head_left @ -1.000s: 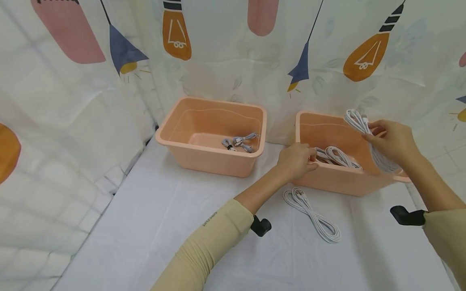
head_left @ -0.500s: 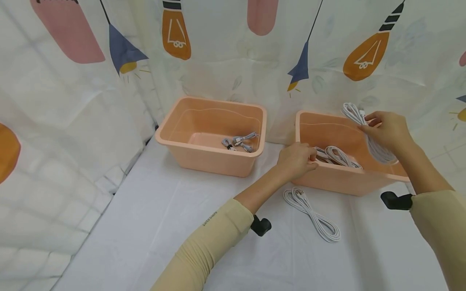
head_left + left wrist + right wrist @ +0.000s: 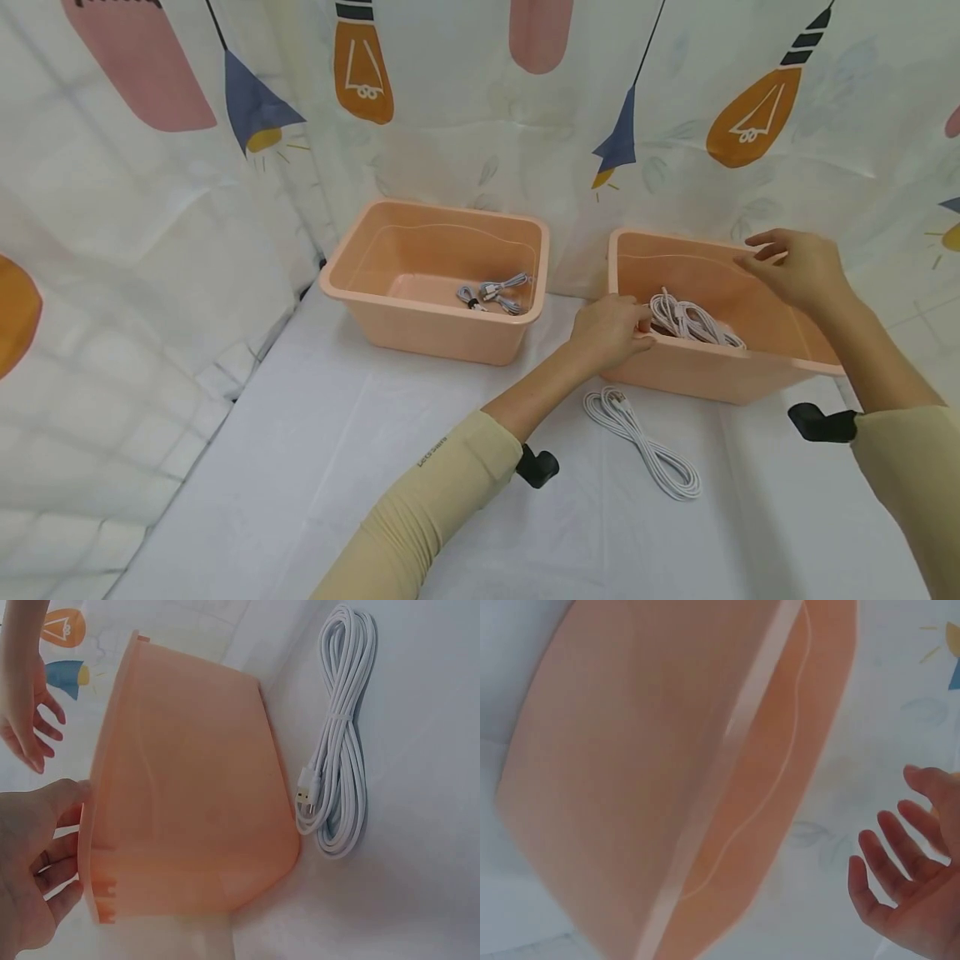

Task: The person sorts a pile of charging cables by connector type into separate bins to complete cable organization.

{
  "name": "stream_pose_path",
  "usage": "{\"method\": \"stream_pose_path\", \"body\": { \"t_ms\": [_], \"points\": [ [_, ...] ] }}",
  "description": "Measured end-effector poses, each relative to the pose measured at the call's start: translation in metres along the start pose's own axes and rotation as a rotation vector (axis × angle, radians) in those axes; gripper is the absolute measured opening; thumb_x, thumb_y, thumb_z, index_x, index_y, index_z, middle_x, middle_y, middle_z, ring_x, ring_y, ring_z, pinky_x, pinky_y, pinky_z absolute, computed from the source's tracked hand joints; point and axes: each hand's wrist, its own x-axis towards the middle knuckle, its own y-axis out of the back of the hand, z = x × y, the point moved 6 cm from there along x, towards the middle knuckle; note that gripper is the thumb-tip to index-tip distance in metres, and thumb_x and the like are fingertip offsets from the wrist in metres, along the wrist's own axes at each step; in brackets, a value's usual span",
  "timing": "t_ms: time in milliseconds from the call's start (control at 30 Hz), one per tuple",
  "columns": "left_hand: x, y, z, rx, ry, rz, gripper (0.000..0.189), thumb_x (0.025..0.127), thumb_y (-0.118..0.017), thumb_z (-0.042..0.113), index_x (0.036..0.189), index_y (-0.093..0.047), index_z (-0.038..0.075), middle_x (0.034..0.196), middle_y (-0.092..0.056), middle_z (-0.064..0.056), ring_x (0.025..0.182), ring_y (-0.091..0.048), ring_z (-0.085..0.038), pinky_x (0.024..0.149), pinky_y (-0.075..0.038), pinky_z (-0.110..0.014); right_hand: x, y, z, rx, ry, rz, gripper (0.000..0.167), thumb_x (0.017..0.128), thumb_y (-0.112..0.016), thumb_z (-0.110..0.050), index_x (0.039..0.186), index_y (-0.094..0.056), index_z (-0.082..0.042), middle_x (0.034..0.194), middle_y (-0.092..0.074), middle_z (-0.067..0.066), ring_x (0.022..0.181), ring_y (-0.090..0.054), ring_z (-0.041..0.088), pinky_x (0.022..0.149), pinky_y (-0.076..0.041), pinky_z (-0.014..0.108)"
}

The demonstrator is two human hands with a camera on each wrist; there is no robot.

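Observation:
My left hand (image 3: 609, 332) grips the left end of the right-hand peach plastic bin (image 3: 712, 377) by its rim; in the left wrist view the thumb and fingers (image 3: 52, 874) pinch that edge. Above the bin's right part hovers my right hand (image 3: 802, 267), fingers loosely spread and holding nothing, as the right wrist view also shows. Coiled white cables (image 3: 693, 323) lie heaped inside the bin's left part, partly hidden by the front wall. In front of it, on the table, rests another coiled white USB cable (image 3: 648, 446), its plug (image 3: 304, 793) near the bin's base.
A second peach bin (image 3: 427, 333) stands to the left, with several small grey cables (image 3: 501, 293) at its right end. A white cloth covers the table (image 3: 300, 467). Behind the bins hangs a patterned curtain (image 3: 465, 150).
The right hand has let go of its white cable coil, which now lies on the heap in the right bin. The left hand has stayed at the rim.

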Motion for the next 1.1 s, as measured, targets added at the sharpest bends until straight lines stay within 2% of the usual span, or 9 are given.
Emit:
{"method": "stream_pose_path", "body": {
  "t_ms": [367,700,900,1000,1100],
  "points": [
    [-0.002,0.001,0.000,0.001,0.013,-0.011,0.019,0.100,-0.073,0.042,0.106,-0.077,0.025,0.101,-0.069,0.009,0.091,-0.060,-0.007,0.058,-0.043,-0.021,-0.031,-0.012,-0.001,0.035,0.055,0.099,0.051,0.106,-0.064,-0.030,0.138,-0.058,0.009,0.121,-0.063,0.039,0.105,-0.061,0.057,0.055,-0.040,0.011],
    [-0.002,0.000,0.000,-0.005,0.009,-0.018,0.019,0.100,-0.073,0.043,0.106,-0.076,0.025,0.102,-0.068,0.009,0.092,-0.060,-0.007,0.058,-0.043,-0.021,-0.058,-0.021,-0.007,0.083,0.144,0.205,0.040,0.101,-0.071,-0.014,0.135,-0.063,0.006,0.110,-0.068,0.035,0.092,-0.067,0.055,0.056,-0.039,0.010],
    [-0.001,0.000,0.000,-0.007,0.010,-0.018,0.019,0.100,-0.073,0.043,0.106,-0.076,0.025,0.100,-0.067,0.010,0.090,-0.058,-0.007,0.057,-0.041,-0.020,-0.074,-0.030,-0.010,0.129,0.157,0.207,0.040,0.100,-0.071,-0.009,0.136,-0.063,0.005,0.107,-0.068,0.034,0.091,-0.067,0.055,0.057,-0.040,0.007],
    [-0.001,0.000,0.000,-0.009,0.009,-0.016,0.019,0.100,-0.073,0.043,0.105,-0.076,0.025,0.099,-0.067,0.009,0.090,-0.058,-0.006,0.057,-0.042,-0.020,-0.081,-0.034,-0.011,0.142,0.175,0.224,0.040,0.097,-0.073,-0.004,0.135,-0.063,0.005,0.107,-0.067,0.034,0.088,-0.067,0.053,0.060,-0.040,0.004],
    [-0.001,0.000,0.000,-0.007,0.004,-0.012,0.018,0.100,-0.073,0.042,0.104,-0.076,0.025,0.099,-0.067,0.009,0.089,-0.059,-0.006,0.056,-0.042,-0.021,-0.088,-0.038,-0.011,0.150,0.185,0.262,0.037,0.095,-0.075,-0.002,0.130,-0.064,0.006,0.104,-0.069,0.034,0.080,-0.070,0.035,0.064,-0.038,0.000]
  ]
}}
